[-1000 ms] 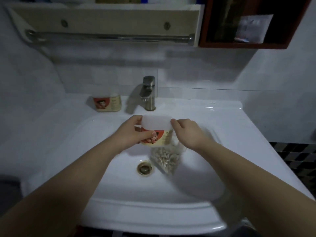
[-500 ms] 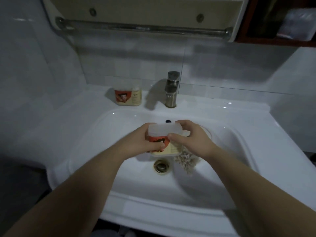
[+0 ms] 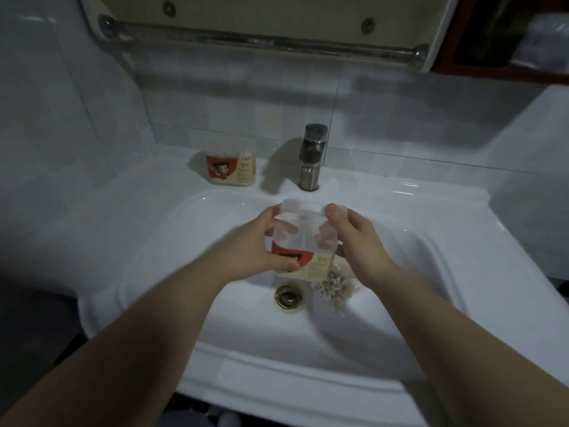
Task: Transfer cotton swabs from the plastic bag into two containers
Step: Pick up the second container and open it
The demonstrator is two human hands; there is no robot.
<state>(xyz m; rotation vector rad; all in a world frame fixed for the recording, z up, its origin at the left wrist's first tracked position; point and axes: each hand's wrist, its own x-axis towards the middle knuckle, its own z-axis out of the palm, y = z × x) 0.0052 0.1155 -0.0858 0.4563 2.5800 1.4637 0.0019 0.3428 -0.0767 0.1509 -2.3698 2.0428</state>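
Over the sink basin I hold a clear plastic container [image 3: 303,241] with a red and cream label. My left hand [image 3: 264,245] grips its left side and bottom. My right hand [image 3: 354,238] has its thumb on the lid's right edge and fingers behind the box. A clear plastic bag of cotton swabs [image 3: 334,288] hangs below my right hand, partly hidden by the container; how it is held is hidden. A second container [image 3: 231,167] with the same label stands on the counter left of the tap.
A steel tap [image 3: 311,158] stands behind the white sink basin [image 3: 385,318], with a brass drain [image 3: 288,295] just under the held container. A metal towel rail [image 3: 261,41] and shelf run above. A dark red cabinet [image 3: 508,41] is at top right.
The view has dropped and shifted, so the sink looks closer. The container's clear top now tilts toward me, and my right thumb rests on its lid edge. The bag stays under my right hand.
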